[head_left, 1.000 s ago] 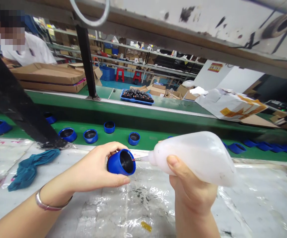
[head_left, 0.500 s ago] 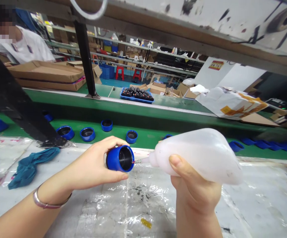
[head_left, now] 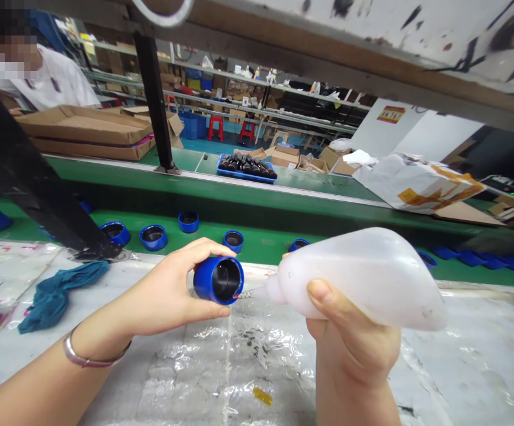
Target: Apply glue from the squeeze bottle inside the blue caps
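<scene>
Between thumb and fingers, my left hand (head_left: 168, 296) grips a blue cup-shaped part (head_left: 206, 280) with a black inside, its mouth tipped toward the right. My right hand (head_left: 355, 337) is wrapped around a translucent white squeeze bottle (head_left: 368, 278), held on its side. The bottle's thin nozzle (head_left: 252, 292) points left and its tip is at the lower right rim of the blue part. Whether liquid is coming out cannot be made out. Both hands are above a plastic-covered worktop (head_left: 186, 378).
Several similar blue parts (head_left: 153, 238) sit on the green conveyor belt (head_left: 266, 245) behind my hands. A teal cloth (head_left: 52, 296) lies at the left, beside a dark slanted post (head_left: 30, 165). Across the line are a blue tray of black items (head_left: 246, 167), a wrapped package (head_left: 426, 183) and a person (head_left: 57, 77).
The blue parts on the belt have shifted slightly left. In my left hand, the blue part is turned a little more toward me, with the nozzle tip still at its rim.
</scene>
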A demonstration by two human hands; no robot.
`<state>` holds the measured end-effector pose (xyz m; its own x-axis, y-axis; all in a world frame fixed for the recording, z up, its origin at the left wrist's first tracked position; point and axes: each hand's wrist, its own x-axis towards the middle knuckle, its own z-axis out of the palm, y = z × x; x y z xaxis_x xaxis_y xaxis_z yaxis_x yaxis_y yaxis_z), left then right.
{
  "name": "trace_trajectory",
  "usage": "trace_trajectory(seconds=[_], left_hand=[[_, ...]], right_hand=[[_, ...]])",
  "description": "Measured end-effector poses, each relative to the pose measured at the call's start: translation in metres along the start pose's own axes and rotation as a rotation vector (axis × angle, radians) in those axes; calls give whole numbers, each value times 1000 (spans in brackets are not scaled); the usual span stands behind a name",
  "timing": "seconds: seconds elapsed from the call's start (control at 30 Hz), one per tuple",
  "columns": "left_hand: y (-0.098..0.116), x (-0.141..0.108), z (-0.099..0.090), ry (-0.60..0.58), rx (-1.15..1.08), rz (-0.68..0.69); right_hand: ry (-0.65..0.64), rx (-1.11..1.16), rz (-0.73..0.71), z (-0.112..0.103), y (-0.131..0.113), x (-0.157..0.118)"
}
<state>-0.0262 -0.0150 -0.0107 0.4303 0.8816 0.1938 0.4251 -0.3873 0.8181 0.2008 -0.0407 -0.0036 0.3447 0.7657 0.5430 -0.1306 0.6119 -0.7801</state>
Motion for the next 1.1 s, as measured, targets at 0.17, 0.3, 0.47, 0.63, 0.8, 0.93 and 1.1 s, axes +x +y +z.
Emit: trace_trajectory(seconds=[0.17, 0.3, 0.47, 0.63, 0.8, 0.93, 1.1], left_hand=[[-6, 0, 2, 0, -46, 43], [-10, 1, 5, -6, -97, 63], [-13, 2, 9, -14, -137, 66], [-13, 3, 14, -61, -235, 37], [-10, 5, 21, -155, -400, -19], [-7, 4, 27, -188, -449, -23], [-6, 3, 32, -212, -503, -22]], right_hand=[[-26, -8, 22, 0, 0, -1], [-44, 6, 35, 0, 1, -2], [-68, 25, 50, -1, 3, -3], [-88, 20, 56, 0, 5, -4], [-88, 5, 75, 1, 6, -5], [-96, 15, 82, 1, 8, -5], [-90, 38, 84, 2, 10, -3]])
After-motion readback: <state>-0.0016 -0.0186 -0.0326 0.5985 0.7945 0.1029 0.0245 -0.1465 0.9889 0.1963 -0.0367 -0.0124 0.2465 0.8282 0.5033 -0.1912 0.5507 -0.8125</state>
